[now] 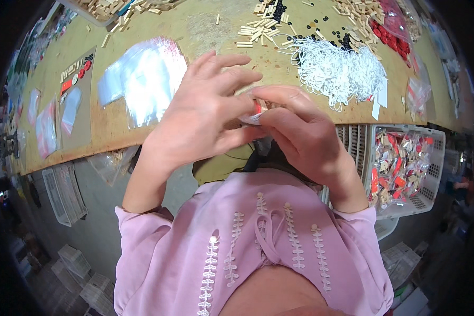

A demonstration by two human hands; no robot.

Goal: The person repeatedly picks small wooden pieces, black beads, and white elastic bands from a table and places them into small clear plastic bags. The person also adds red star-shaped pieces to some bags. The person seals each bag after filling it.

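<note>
At the centre of the frame, the left hand (205, 113) and right hand (300, 137) meet above the surface (205, 26) edge, each grip pinched shut on 1 small clear packet (254, 113) with red inside, held close for fingertip work, the stack of empty clear bags (142, 79) lying within reach at upper left.

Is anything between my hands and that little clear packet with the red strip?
No. Both the left hand and the right hand already pinch the small clear packet between their fingertips, above the table edge, with nothing in between.
</note>
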